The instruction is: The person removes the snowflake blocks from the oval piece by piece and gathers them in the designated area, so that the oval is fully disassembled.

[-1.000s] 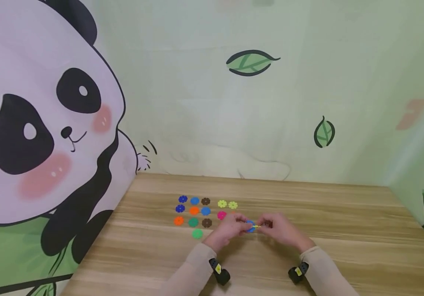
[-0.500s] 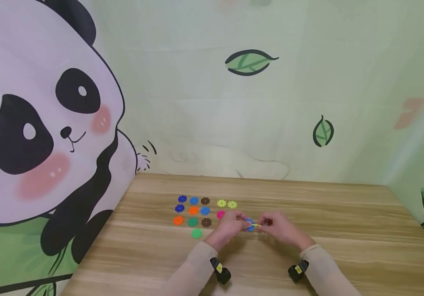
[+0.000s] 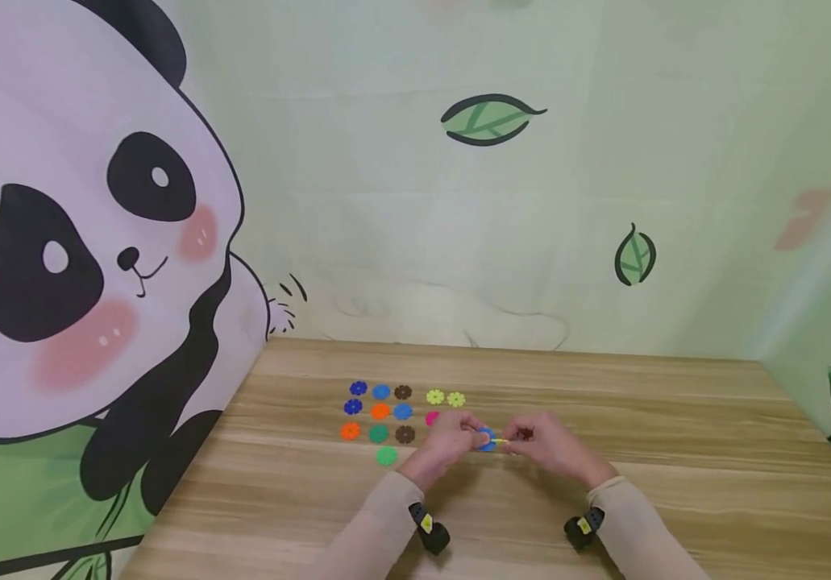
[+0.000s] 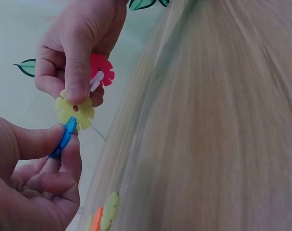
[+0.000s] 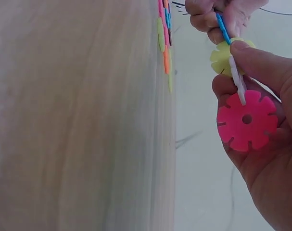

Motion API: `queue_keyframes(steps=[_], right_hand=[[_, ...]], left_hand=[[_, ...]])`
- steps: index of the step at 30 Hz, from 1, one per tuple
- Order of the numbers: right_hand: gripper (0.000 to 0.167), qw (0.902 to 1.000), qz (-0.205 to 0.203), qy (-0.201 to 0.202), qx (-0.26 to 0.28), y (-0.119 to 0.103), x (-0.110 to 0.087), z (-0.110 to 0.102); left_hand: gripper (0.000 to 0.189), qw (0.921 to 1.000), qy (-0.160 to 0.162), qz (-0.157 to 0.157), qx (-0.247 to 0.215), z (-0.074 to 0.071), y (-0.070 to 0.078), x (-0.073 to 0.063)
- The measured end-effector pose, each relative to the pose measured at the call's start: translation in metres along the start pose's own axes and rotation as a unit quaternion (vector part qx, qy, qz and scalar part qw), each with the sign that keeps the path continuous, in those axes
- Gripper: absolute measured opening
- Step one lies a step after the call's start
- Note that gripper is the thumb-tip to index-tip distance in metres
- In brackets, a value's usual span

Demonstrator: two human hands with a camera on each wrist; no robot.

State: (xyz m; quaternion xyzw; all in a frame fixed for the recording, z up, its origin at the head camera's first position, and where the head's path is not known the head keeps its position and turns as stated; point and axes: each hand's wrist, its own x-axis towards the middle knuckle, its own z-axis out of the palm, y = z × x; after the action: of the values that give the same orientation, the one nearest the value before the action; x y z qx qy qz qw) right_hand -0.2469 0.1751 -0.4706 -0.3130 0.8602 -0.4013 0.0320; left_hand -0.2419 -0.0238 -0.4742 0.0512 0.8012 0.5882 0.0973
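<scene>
Both hands meet above the table, joined by a short chain of notched, flower-shaped plastic discs. My left hand [image 3: 451, 443] pinches a blue disc [image 4: 65, 139] between thumb and fingers. Between thumb and fingers of my right hand [image 3: 549, 447] is a yellow disc [image 4: 84, 114]. Blue and yellow touch edge to edge, at an angle; how deep their slots engage cannot be told. Behind the yellow one, a white disc [image 5: 236, 77] links to a pink disc [image 5: 234, 127], which lies against the right fingers and palm in the right wrist view.
Loose discs lie flat in loose rows left of the hands: dark blue [image 3: 359, 388], orange [image 3: 351, 431], brown [image 3: 405, 434], green [image 3: 386, 456] and yellow-green [image 3: 434, 397]. Another pink disc [image 3: 432, 418] is partly behind the left hand. A printed wall backs the wooden table [image 3: 640, 419].
Both hands keep their grips and stay together. The blue disc and left hand have shifted very slightly left; the loose discs have stayed put.
</scene>
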Motion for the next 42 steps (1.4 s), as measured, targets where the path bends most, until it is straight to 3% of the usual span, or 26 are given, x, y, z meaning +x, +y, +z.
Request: queue_keyframes(steps=[8, 15, 20, 25, 32, 36, 42], right_hand=[[0.006, 0.9988, 0.046, 0.001, -0.017, 0.004, -0.006, -0.010], [0.005, 0.9981, 0.052, 0.008, -0.032, 0.003, -0.008, -0.015], [0.005, 0.9985, 0.039, 0.018, -0.033, 0.005, -0.009, -0.014], [0.004, 0.9985, 0.043, 0.019, -0.027, 0.006, -0.010, -0.013], [0.005, 0.9986, 0.036, 0.022, -0.030, 0.005, -0.011, -0.014], [0.006, 0.9985, 0.035, 0.023, -0.034, 0.005, -0.011, -0.013], [0.005, 0.9982, 0.048, 0.015, -0.031, 0.004, -0.011, -0.013]], left_hand=[[0.013, 0.9995, -0.020, -0.002, 0.025, -0.028, -0.004, 0.000], [0.025, 0.9983, -0.053, -0.005, -0.024, -0.058, 0.003, 0.000], [0.030, 0.9984, -0.050, 0.013, 0.022, -0.075, -0.001, -0.002], [0.033, 0.9960, -0.071, 0.017, 0.051, -0.089, -0.011, -0.004], [0.044, 0.9796, -0.121, 0.019, 0.159, -0.101, -0.018, -0.014], [0.046, 0.9710, -0.151, 0.034, 0.183, -0.102, -0.021, -0.019], [0.032, 0.9601, -0.159, 0.051, 0.224, -0.099, -0.027, -0.021]])
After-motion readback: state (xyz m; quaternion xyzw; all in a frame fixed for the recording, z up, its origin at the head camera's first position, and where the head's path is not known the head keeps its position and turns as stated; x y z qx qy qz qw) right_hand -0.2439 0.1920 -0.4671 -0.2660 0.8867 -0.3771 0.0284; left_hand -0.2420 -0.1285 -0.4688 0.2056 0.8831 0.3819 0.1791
